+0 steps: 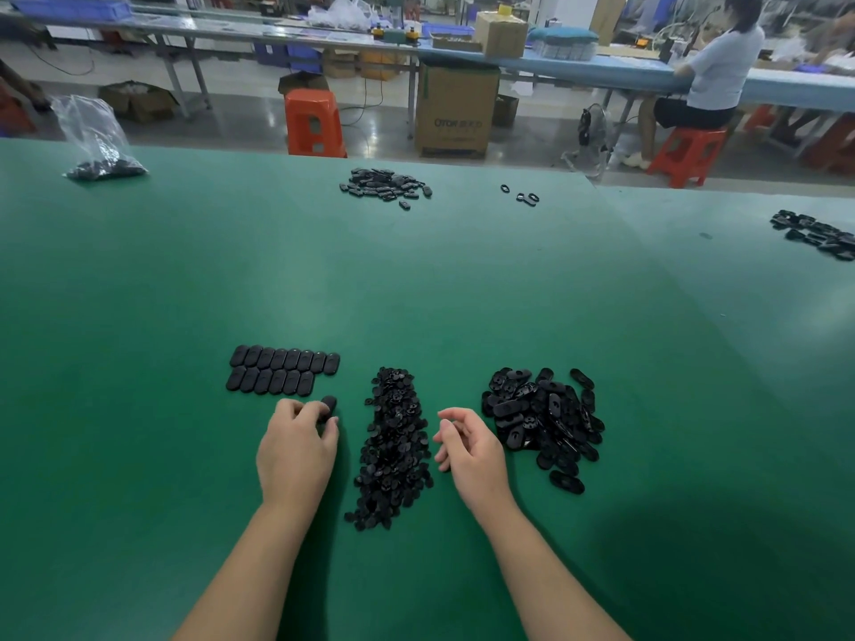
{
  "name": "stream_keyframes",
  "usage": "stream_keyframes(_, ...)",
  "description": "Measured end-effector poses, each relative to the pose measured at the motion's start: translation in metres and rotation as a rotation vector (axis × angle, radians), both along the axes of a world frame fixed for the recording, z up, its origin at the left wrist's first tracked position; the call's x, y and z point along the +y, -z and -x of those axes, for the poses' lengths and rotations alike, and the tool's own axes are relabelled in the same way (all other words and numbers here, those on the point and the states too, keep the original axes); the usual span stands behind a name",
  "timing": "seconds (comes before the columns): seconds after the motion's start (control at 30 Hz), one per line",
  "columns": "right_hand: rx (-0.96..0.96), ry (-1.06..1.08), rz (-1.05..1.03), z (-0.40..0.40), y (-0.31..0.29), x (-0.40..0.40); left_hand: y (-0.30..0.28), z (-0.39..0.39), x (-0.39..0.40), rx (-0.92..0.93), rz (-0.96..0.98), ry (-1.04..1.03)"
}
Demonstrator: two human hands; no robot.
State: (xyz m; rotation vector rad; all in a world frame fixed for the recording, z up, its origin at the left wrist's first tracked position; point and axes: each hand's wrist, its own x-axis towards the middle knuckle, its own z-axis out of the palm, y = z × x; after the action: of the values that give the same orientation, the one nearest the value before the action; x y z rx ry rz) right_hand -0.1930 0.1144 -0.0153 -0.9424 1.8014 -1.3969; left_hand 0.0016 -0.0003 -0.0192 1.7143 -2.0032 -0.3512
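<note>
A black oval piece [329, 402] sits pinched in my left hand [296, 448], caught between the curled fingertips [311, 410] and the thumb. Its rounded far end pokes out past the fingers, and its near end is hidden under them. The piece is held low over the green table [416, 289], just short of the open end of the nearer row of laid-out pieces [283, 371]. These form two tidy rows placed side by side, the nearer one shorter than the far one.

My right hand [468, 448] hangs loosely curled and holds nothing, with its palm turned toward the left hand. It sits between two heaps, a long narrow pile of small parts [393, 448] on its left and a broader pile of oval shells [543, 421] on its right, its fingertips near the narrow pile without touching it. I cannot tell from this view whether the hand rests on the table.

Farther across the table I see another heap of black pieces [384, 185], a few loose rings [520, 196], a clear plastic bag [95, 141] with dark parts in its bottom, and one more heap at the right edge [819, 235]. Beyond the table stand a red stool [314, 122] and a cardboard box [455, 113], and a seated person [715, 71] works at a long blue bench [601, 69].
</note>
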Motion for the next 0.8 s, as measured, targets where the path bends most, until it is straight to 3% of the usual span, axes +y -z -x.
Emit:
stream_keyframes(0.43, 0.025, -0.006, -0.011, 0.000, 0.001, 0.000, -0.002, 0.004, -0.015, -0.201, -0.120, -0.030)
stream_keyframes(0.8, 0.019, -0.010, -0.010, -0.001, 0.000, 0.001, -0.004, 0.004, -0.023, -0.207, -0.153, -0.029)
